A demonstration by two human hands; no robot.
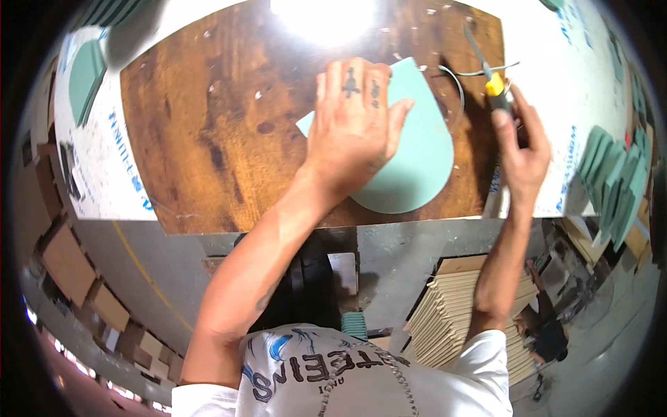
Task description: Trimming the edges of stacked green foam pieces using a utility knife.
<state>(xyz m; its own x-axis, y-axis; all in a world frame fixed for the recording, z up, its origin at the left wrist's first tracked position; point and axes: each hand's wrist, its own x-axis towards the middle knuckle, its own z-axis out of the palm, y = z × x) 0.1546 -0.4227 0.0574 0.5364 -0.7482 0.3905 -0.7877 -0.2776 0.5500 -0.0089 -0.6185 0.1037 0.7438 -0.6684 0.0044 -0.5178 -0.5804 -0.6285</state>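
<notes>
My left hand [351, 128] lies on a pale green, rounded sheet [417, 149] with a pointed far corner, its thumb spread to the right. It covers the sheet's far left edge, and the fingertips are hard to make out. To the right, my right hand [522, 142] is closed around a yellow and black knife [495, 86], its long blade pointing away from me. Thin, curved green offcut strips [459, 90] lie between the sheet and the knife. Under the sheet is a worn brown wooden board [229, 139].
Green pieces [611, 177] are stacked at the right edge of the white table covering [104, 160], with more green pieces [87, 80] at the far left. Small scraps dot the board. Below the table stands a stack of tan slats [445, 313]. Another person [549, 337] is low at the right.
</notes>
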